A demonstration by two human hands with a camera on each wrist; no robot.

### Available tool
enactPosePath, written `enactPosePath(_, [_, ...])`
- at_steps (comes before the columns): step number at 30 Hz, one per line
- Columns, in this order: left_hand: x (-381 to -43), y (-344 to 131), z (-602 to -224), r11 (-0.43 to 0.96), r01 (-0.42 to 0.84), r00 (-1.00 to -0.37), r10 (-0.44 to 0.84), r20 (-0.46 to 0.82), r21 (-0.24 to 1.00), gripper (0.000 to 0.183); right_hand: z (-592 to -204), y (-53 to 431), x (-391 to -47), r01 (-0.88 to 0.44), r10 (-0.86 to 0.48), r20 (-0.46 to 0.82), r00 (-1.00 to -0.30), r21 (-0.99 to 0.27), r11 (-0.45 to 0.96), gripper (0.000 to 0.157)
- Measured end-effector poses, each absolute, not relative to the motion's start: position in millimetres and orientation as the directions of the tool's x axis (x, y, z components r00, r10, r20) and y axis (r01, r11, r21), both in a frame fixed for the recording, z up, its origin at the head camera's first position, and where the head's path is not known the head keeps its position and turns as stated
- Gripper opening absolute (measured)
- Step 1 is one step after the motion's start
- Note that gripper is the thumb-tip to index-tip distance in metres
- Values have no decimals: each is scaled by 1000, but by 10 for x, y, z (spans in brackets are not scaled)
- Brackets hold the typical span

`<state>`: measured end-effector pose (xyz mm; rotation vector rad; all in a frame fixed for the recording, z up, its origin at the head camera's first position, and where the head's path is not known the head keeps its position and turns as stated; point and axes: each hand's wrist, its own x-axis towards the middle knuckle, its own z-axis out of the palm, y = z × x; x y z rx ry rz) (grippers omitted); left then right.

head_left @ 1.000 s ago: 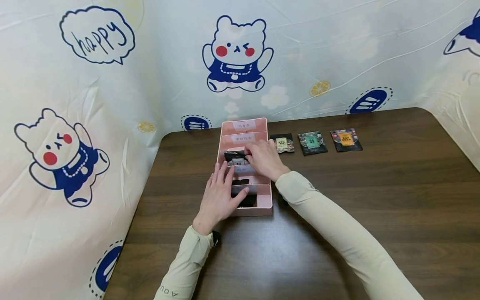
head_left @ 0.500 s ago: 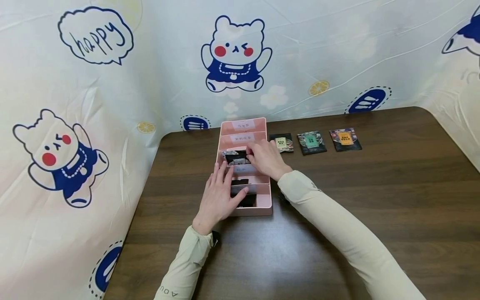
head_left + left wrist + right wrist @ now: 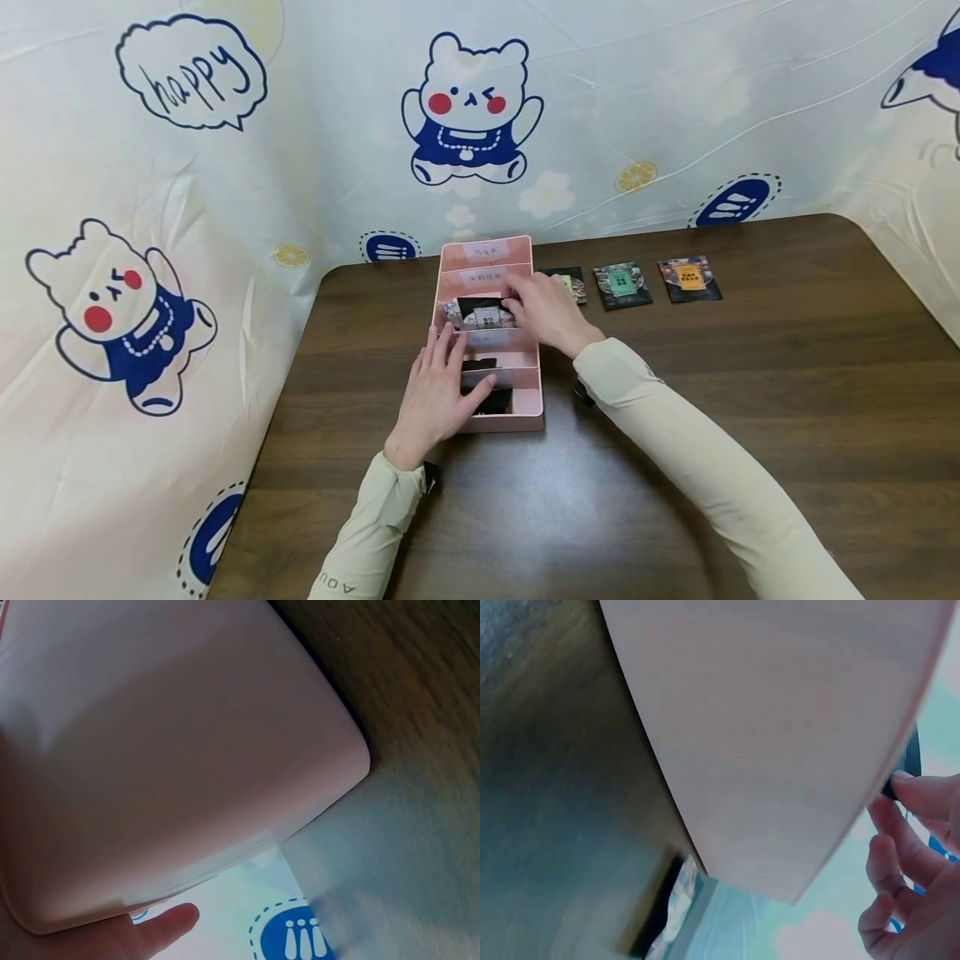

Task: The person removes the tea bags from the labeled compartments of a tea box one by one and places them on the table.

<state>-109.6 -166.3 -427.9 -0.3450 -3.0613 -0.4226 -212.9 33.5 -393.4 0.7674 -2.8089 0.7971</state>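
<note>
In the head view, a long pink box [image 3: 527, 400] with labelled dividers stands on the table. My right hand [image 3: 553, 310] is over its middle compartment and pinches the right edge of a black tea sachet [image 3: 486, 316] with a pale label. Another silvery sachet edge [image 3: 451, 313] shows at that sachet's left. In the right wrist view, thumb and finger pinch a dark corner [image 3: 911, 761] just past the box rim. My left hand [image 3: 437, 394] rests on the box's left side, fingers extended, thumb over the front compartments. Black sachets [image 3: 495, 402] lie partly hidden beneath that thumb.
Right of the box lie a green-labelled sachet [image 3: 622, 284], an orange-labelled sachet [image 3: 689, 278] and a yellow-green-labelled one [image 3: 575, 286] partly behind my right hand. A printed cloth [image 3: 337, 167] hangs along the back and left of the wooden table [image 3: 750, 400].
My right hand has shifted right with the black sachet, whose label now shows more fully. My left hand has stayed in place on the box.
</note>
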Motion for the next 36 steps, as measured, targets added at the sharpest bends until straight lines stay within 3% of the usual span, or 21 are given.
enactPosePath(12, [-1096,-1662,-4274,939,220,-975,212,58,266,86,-3694,539,-2101,-462,-391,248,-886,-541,703,12])
enactPosePath(36, [-1094,-1668,-4279,934,221,-975,214,53,282,86,-3546,1032,-2065,-472,-277,388,-879,-631,615,11])
